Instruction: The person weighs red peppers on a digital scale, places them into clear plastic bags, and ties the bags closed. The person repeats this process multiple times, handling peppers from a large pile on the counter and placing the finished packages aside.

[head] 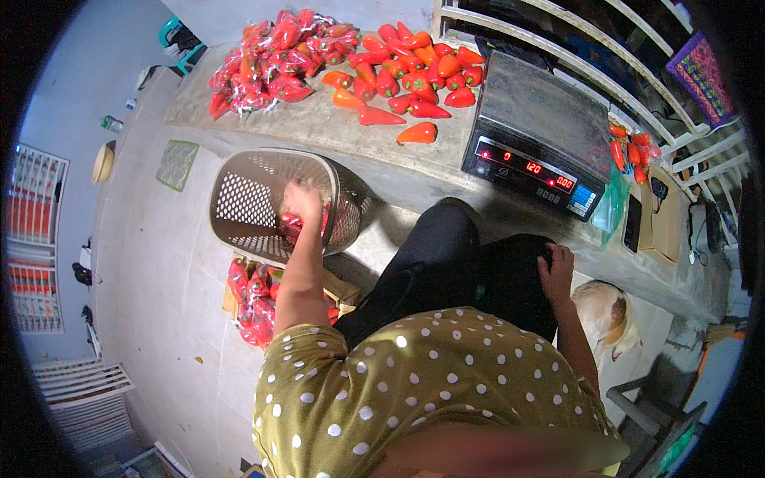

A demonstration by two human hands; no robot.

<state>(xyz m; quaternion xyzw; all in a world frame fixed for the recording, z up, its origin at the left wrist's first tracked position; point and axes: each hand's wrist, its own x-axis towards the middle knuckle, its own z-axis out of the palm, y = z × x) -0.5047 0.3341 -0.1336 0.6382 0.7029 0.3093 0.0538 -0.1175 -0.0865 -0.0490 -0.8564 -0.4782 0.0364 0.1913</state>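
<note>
My left hand reaches down inside a tall perforated plastic laundry basket, which stands on the floor left of my legs. Red peppers lie in the basket just below that hand. Its fingers are blurred and partly hidden, so whether they grip anything does not show. On my right knee rests my right hand, fingers a little spread and holding nothing. Loose red and orange peppers cover part of the concrete ledge in front of me. Beside them is a heap of peppers in clear plastic bags.
A digital scale with lit red digits sits on the ledge. Right of it are a green plastic bag, a phone and a cardboard box. Bagged peppers lie behind the basket. A dog lies at my right.
</note>
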